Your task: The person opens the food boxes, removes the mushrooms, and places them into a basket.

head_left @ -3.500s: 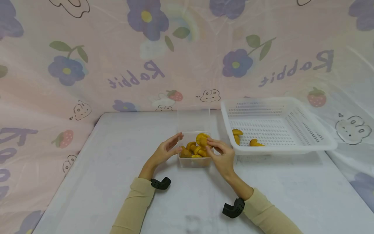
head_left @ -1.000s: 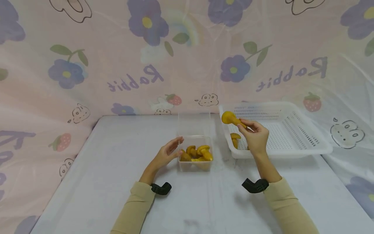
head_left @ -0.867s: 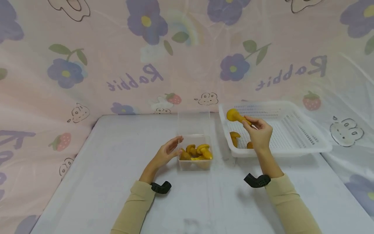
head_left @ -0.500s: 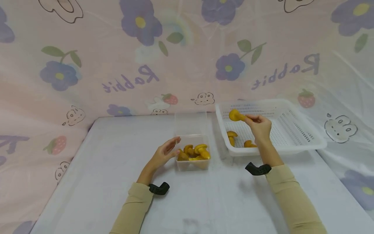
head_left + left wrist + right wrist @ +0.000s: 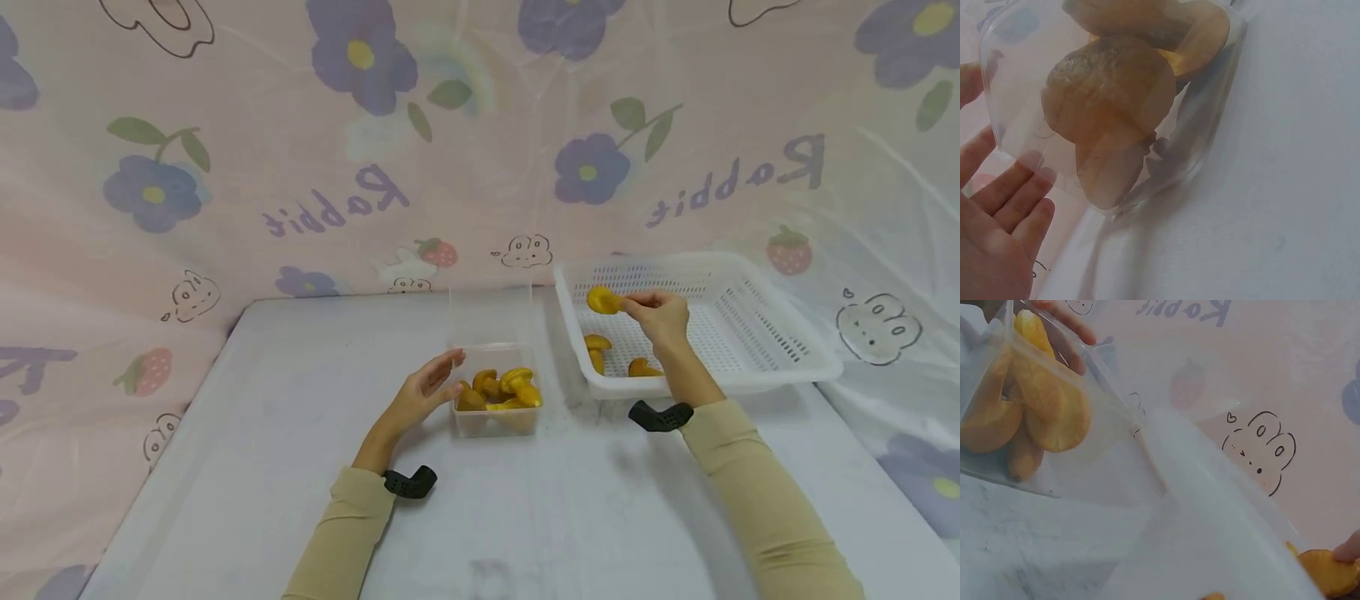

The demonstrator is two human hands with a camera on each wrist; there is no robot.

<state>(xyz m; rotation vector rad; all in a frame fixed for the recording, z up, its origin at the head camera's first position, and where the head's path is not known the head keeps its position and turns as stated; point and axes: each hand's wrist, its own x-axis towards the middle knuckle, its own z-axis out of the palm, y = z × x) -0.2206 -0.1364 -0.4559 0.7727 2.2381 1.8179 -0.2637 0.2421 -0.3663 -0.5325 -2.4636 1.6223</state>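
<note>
My right hand (image 5: 660, 319) pinches a yellow mushroom (image 5: 602, 300) by its stem, above the left part of a white perforated basket (image 5: 757, 383). Two more mushrooms lie in that basket: one mushroom (image 5: 597, 343) by its left wall, another mushroom (image 5: 642, 367) near the front wall. At the left side of a clear plastic box (image 5: 495, 427), my left hand (image 5: 420, 393) rests its fingertips, thumb apart from fingers. Inside the box are several mushrooms (image 5: 517, 383). In the left wrist view, extended fingers (image 5: 1004, 194) lie by the box wall; the right wrist view catches the held mushroom (image 5: 1329, 573) at its edge.
The box's clear lid (image 5: 491, 312) stands raised at its back. A white table (image 5: 322, 358) carries box and basket, with a gap between them. Behind it hangs a pink printed curtain (image 5: 465, 167). Dark wrist mounts (image 5: 411, 482) sit on both wrists.
At 3.5 s ago, my right hand held a mushroom over the box; now it holds one over the basket. Lately it shifted slightly right and the mushroom turned. My left hand stays at the box.
</note>
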